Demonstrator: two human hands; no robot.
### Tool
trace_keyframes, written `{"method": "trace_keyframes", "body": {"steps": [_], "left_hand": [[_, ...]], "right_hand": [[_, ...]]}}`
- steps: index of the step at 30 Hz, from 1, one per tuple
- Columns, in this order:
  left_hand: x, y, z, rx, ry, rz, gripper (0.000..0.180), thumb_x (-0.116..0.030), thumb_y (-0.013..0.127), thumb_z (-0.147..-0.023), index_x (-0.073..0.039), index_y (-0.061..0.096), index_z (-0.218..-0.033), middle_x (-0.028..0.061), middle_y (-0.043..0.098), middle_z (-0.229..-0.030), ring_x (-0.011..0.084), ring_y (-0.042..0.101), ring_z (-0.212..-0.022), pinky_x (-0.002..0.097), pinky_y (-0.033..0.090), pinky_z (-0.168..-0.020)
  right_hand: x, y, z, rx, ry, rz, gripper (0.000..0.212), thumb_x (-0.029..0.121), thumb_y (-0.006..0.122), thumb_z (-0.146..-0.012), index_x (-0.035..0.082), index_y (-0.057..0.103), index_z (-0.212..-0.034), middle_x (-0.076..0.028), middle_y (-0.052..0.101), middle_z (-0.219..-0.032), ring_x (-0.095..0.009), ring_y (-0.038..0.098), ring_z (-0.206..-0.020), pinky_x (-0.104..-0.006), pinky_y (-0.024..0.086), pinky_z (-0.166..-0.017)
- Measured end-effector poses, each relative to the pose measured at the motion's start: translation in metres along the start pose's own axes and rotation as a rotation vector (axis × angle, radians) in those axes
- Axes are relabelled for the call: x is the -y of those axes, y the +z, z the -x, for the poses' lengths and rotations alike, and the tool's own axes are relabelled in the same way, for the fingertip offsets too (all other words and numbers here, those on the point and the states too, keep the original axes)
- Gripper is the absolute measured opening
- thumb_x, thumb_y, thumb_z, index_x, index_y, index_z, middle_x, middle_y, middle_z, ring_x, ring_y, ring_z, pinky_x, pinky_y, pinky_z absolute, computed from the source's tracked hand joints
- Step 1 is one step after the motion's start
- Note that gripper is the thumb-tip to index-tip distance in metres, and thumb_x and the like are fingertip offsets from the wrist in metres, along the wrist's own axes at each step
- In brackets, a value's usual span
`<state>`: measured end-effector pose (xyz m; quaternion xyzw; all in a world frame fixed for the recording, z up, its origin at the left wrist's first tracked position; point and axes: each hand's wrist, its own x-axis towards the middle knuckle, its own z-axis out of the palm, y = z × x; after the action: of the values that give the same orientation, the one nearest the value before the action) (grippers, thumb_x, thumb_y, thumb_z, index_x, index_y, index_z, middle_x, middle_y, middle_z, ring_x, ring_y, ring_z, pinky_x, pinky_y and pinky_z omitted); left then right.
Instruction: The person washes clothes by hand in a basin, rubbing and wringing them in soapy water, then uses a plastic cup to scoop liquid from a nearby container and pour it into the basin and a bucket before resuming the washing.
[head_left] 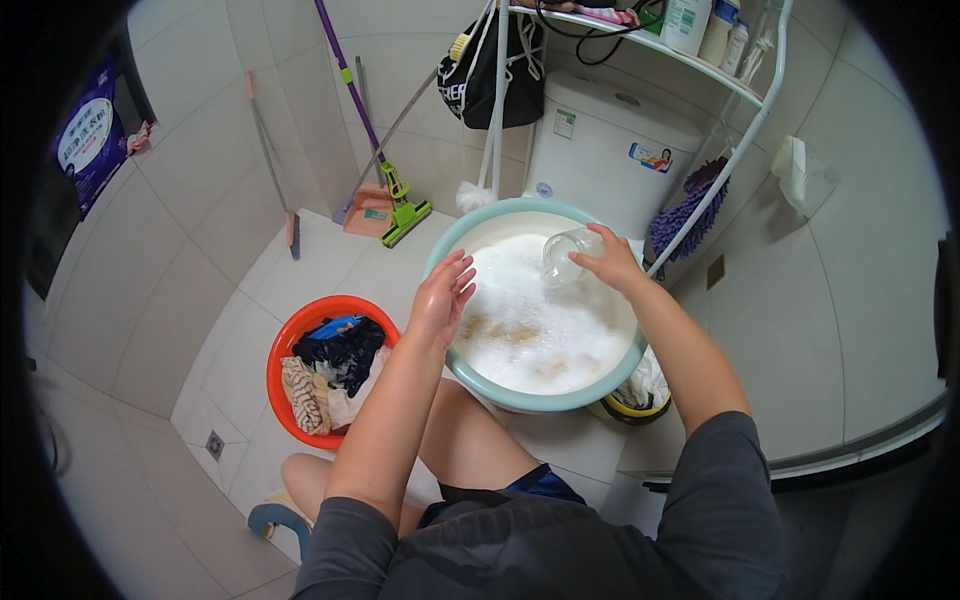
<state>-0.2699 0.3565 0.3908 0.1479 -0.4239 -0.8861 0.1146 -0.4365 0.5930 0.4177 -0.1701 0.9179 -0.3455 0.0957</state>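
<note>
A large basin with a pale blue-green rim (560, 403) stands in front of me, holding water topped with white suds (540, 300). Tan patches show through the foam. My right hand (612, 262) grips a clear, see-through cup or jar (566, 256), tilted over the right part of the suds. Over the basin's left rim is my left hand (441, 300), its fingers stretched out and nothing in it. To the left of the basin, an orange-red tub (283, 345) on the floor holds bunched clothes (345, 360), dark, white and striped.
Behind the basin are a white toilet tank (610, 130) and a white rack (650, 40) with bottles. A green sponge mop (407, 222), a pink dustpan (368, 210) and a broom (292, 235) lean at the back left. A yellow-rimmed bin (640, 408) sits under the basin's right side.
</note>
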Motion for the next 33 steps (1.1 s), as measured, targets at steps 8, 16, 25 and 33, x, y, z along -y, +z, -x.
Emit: {"method": "trace_keyframes", "body": {"steps": [8,16,25,33], "left_hand": [[0.006,0.003,-0.006,-0.007,-0.01,-0.031,0.042,-0.021,0.045,-0.091,-0.003,0.039,-0.128,0.0091,0.049,-0.123,0.0171,0.049,-0.108,0.0305,0.04,-0.092],[0.008,0.0,-0.005,-0.021,-0.018,-0.026,0.04,-0.02,0.045,-0.091,-0.003,0.041,-0.127,0.0082,0.05,-0.122,0.0163,0.051,-0.106,0.03,0.04,-0.091],[0.0,-0.002,0.002,-0.011,-0.007,-0.02,0.04,-0.019,0.043,-0.092,-0.002,0.039,-0.128,0.0093,0.049,-0.123,0.0168,0.05,-0.108,0.0302,0.04,-0.092],[-0.007,-0.003,0.003,-0.005,0.001,-0.025,0.041,-0.019,0.042,-0.092,-0.001,0.038,-0.129,0.0109,0.046,-0.126,0.0188,0.048,-0.112,0.0308,0.039,-0.094]], "right_hand": [[0.016,-0.015,0.02,-0.287,-0.409,0.258,0.079,0.033,0.077,-0.062,0.017,0.039,-0.129,-0.019,0.033,-0.122,-0.034,0.038,-0.115,-0.038,0.037,-0.096],[0.06,-0.046,0.036,-0.547,-0.741,0.282,0.077,0.027,0.079,-0.056,0.025,0.044,-0.126,-0.015,0.031,-0.124,-0.033,0.037,-0.115,-0.038,0.041,-0.092],[0.047,-0.03,0.032,-0.464,-0.917,0.498,0.074,0.015,0.079,-0.051,0.034,0.051,-0.117,-0.007,0.031,-0.124,-0.031,0.035,-0.118,-0.0382,0.045,-0.093],[0.026,-0.007,0.023,-0.223,-0.628,0.297,0.071,0.017,0.076,-0.061,0.023,0.045,-0.125,-0.017,0.035,-0.122,-0.034,0.04,-0.113,-0.0384,0.043,-0.093]]}}
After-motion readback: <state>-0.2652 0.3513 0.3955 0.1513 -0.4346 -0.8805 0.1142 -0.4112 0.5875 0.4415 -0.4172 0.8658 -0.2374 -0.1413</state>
